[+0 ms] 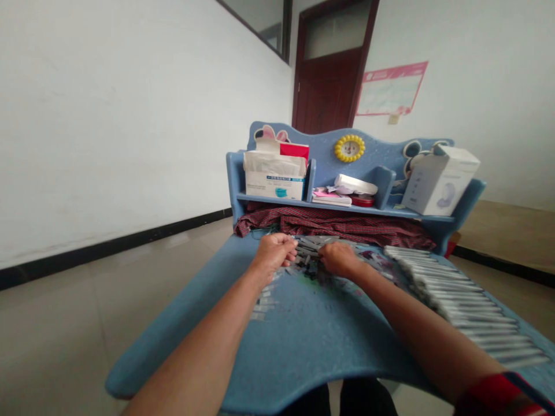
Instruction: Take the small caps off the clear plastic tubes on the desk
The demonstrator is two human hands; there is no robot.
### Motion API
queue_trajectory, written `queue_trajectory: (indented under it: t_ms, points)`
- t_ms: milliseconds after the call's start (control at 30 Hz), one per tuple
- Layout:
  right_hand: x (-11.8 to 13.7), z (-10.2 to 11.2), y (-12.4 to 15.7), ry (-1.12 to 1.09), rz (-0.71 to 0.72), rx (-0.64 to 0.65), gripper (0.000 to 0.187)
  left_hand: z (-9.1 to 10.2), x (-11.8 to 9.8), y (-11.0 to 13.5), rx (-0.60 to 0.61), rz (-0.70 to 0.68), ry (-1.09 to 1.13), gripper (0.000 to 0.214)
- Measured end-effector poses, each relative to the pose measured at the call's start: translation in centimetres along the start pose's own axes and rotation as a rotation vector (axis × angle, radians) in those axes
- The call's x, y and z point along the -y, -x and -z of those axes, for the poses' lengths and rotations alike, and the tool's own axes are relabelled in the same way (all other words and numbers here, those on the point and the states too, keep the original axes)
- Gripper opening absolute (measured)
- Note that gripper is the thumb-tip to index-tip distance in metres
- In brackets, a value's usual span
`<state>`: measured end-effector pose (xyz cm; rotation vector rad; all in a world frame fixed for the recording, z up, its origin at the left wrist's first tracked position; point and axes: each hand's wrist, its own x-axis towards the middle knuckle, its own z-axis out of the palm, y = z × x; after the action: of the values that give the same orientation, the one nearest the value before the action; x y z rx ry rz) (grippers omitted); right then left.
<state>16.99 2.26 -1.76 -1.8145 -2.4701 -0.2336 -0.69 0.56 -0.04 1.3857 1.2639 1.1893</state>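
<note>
On the blue desk, a loose pile of grey and dark strips [309,249] lies between my hands. My left hand [275,255] is at the pile's left edge, thumb and forefinger pinched together; anything between them is too small to make out. At the right side of the pile, my right hand [340,258] has its fingers curled down among the strips, and its fingertips are hidden. Several small pale strips [262,303] lie in a column below my left hand. Rows of long silvery-white sticks [470,303] lie beyond my right forearm.
The blue desk [295,341] has a raised back shelf holding a mask box [275,184], papers [332,198], a red round tin [362,200] and a white box [442,179]. Bunched checked cloth [338,226] lies beneath the shelf. A white wall [130,110] stands left.
</note>
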Motion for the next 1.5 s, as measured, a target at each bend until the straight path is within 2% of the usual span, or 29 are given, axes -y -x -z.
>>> queue_trajectory:
  t_ms: [400, 600, 733, 1033, 1200, 1333, 1500]
  points:
    - [0.3, 0.6, -0.3, 0.17, 0.148, 0.095, 0.03, -0.1, 0.6, -0.1, 0.05, -0.112, -0.286, 0.014]
    - [0.1, 1.2, -1.3, 0.181, 0.192, 0.185, 0.034, -0.2, 0.8, 0.0, 0.118, -0.137, -0.231, 0.011]
    - [0.2, 1.9, -1.1, 0.175, 0.257, 0.23, 0.032, -0.1, 1.0, -0.2, 0.143, -0.185, -0.232, 0.011]
    - [0.5, 3.1, 0.3, 0.17, 0.341, 0.286, 0.03, 0.4, 1.8, -1.2, 0.09, -0.286, -0.472, 0.011]
    - [0.6, 3.4, 0.7, 0.185, 0.395, 0.324, 0.03, 0.5, 1.8, -1.2, 0.078, -0.299, -0.532, 0.012]
    - [-0.1, 3.0, 1.0, 0.122, 0.386, 0.244, 0.026, 0.6, 1.7, -1.3, 0.083, -0.306, -0.547, 0.011]
    - [-2.1, 3.3, 0.7, -0.223, 0.333, 0.008, 0.016, 0.5, 2.0, -1.5, 0.091, -0.307, -0.556, 0.012]
